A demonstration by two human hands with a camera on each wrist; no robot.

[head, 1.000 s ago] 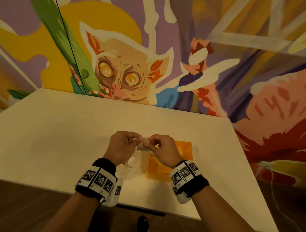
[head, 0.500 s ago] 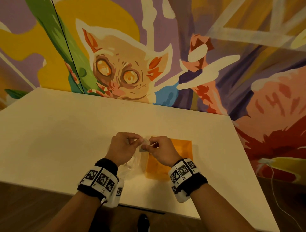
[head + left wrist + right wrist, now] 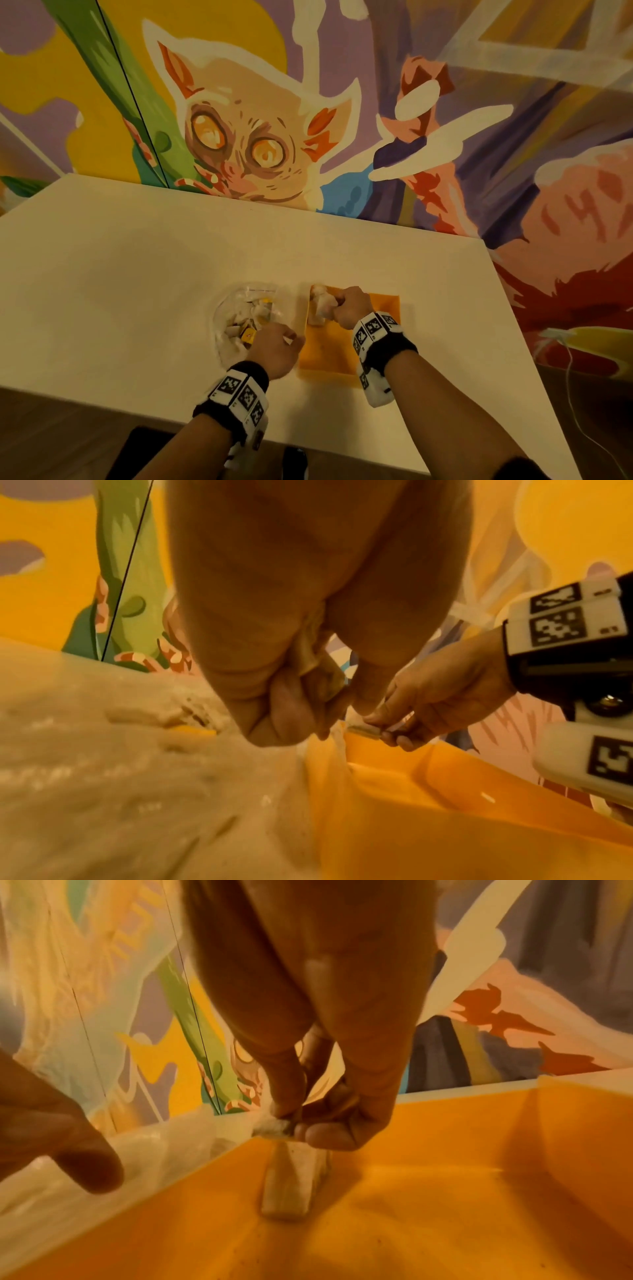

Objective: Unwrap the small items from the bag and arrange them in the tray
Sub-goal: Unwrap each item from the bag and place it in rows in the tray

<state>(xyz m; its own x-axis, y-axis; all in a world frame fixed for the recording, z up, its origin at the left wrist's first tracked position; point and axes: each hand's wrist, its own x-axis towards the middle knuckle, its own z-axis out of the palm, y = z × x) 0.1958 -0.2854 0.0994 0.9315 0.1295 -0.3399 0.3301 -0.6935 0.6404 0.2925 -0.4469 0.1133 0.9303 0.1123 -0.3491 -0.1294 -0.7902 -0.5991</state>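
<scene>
A clear plastic bag of wrapped small items lies on the white table, left of the orange tray. My left hand sits at the bag's right edge, fingers curled round a crumpled wrapper. My right hand is over the tray's far left corner and pinches a small pale item. Under it, pale unwrapped pieces lie on the tray floor. The bag touches the tray's left wall.
The table's far edge meets a painted mural wall. A white cable hangs off to the right of the table. The near table edge runs just under my wrists.
My hands were together, pulling at one wrapped item above the bag and tray. They have parted: the right went to the tray's far left corner with the item, the left sank toward the bag with the wrapper.
</scene>
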